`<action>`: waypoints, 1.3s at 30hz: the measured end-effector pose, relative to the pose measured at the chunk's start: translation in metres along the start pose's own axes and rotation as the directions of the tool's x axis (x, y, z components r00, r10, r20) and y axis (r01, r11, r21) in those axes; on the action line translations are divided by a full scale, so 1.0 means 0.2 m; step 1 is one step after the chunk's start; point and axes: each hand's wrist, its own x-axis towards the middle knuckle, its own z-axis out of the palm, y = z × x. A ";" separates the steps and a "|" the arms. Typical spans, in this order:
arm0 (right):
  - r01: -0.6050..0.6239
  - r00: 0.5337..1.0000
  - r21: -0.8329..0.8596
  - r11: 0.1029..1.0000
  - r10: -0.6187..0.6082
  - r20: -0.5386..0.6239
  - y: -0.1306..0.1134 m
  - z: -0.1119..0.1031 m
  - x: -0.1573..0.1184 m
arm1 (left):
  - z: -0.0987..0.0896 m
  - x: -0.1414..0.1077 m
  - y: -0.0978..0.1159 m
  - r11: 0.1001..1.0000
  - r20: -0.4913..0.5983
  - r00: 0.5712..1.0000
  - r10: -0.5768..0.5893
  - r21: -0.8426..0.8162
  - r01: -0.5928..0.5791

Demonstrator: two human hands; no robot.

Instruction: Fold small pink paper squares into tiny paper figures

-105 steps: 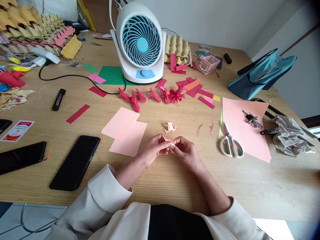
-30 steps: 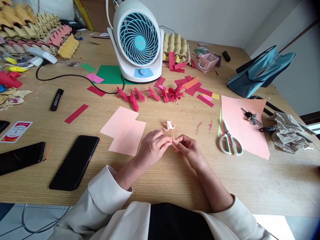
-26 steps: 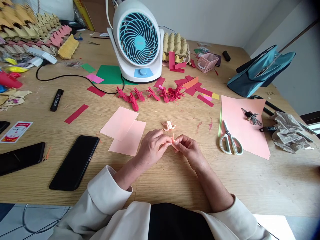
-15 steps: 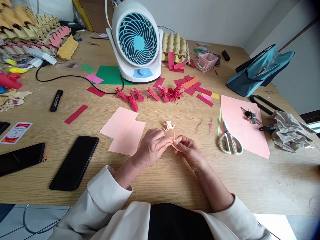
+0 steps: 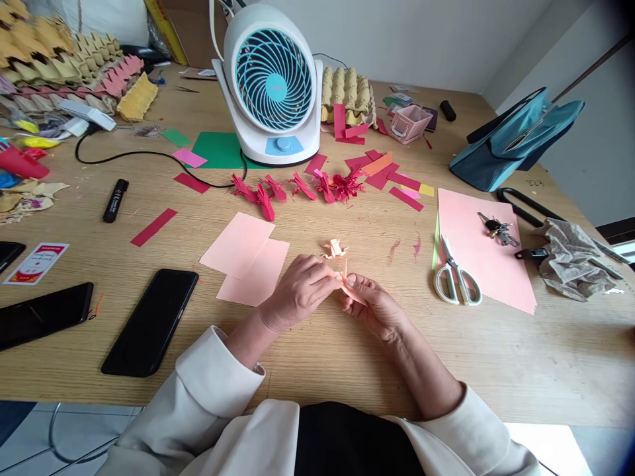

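My left hand (image 5: 303, 287) and my right hand (image 5: 373, 303) meet over the middle of the table. Between their fingertips they pinch a small folded piece of pink paper (image 5: 346, 270), with a narrow point standing up. Part of the paper shows under my right thumb; the rest is hidden by fingers. Just beyond the hands lies a small pale pink folded paper shape (image 5: 335, 248). Two flat pink sheets (image 5: 238, 244) overlap to the left of my left hand. White-handled scissors (image 5: 457, 277) lie to the right, partly on a larger pink sheet (image 5: 489, 231).
A white fan (image 5: 278, 86) stands at the back, with red folded paper shapes (image 5: 268, 198) in front. Phones (image 5: 150, 322) and a black marker (image 5: 116, 200) lie left. Keys (image 5: 499, 230), crumpled grey cloth (image 5: 575, 258) and a teal bag (image 5: 501, 152) are at the right.
My right fingers have shifted slightly on the pink piece, and more of it shows below my thumb. The view has moved slightly.
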 end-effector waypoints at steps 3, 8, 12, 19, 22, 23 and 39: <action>-0.062 0.998 0.075 0.995 0.061 0.023 0.00 0.01 -0.01 | 0.00 -0.01 0.00 0.999 -0.022 0.999 0.046 0.020 -0.045; -0.055 0.994 0.024 0.998 0.053 0.096 -0.03 0.01 -0.03 | 0.00 -0.02 0.00 0.991 -0.061 0.989 0.132 0.023 -0.131; -0.026 0.995 -0.034 0.999 0.030 0.100 -0.05 0.01 -0.04 | 0.00 -0.02 0.01 0.990 -0.061 0.988 0.141 -0.002 -0.141; 0.126 0.992 -0.170 0.977 -0.128 -0.002 -0.07 0.04 -0.06 | 0.00 -0.01 0.02 0.999 -0.013 0.999 0.042 0.017 -0.042; 0.148 0.988 -0.214 0.966 -0.155 -0.017 -0.07 0.05 -0.06 | 0.00 0.00 0.03 1.000 -0.007 1.000 0.026 0.007 -0.026; 0.153 0.987 -0.216 0.964 -0.160 -0.017 -0.07 0.05 -0.06 | 0.00 0.00 0.03 1.000 -0.010 1.000 0.017 0.000 -0.017; 0.125 0.992 -0.229 0.965 -0.123 0.022 -0.04 0.02 -0.04 | 0.00 0.00 0.03 0.994 0.084 0.996 -0.008 -0.110 0.017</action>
